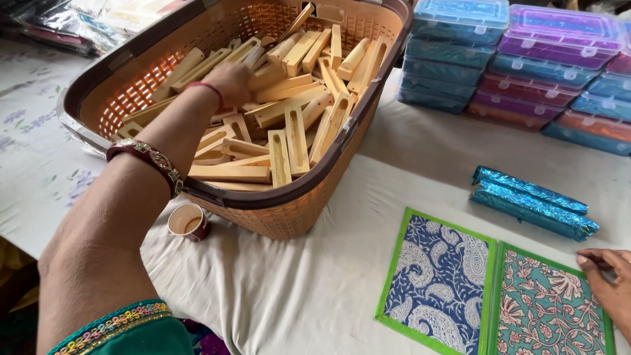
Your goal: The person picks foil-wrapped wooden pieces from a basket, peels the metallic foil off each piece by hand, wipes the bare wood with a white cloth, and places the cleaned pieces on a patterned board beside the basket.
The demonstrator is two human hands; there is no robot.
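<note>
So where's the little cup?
In the head view, the small cup stands low and left on the white cloth, against the basket, under the left arm.

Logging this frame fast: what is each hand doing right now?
Left hand: in the basket, on the wooden blocks; grip cannot be told.
Right hand: resting on the teal folder, holding nothing visible.

A green sleeve [141, 335] with embroidered trim, a maroon jewelled bangle [150, 160], red thread [209, 89].

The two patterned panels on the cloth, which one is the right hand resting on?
The teal floral panel, the right one of the pair. The right hand touches its far corner; the blue paisley panel beside it lies untouched.
</note>
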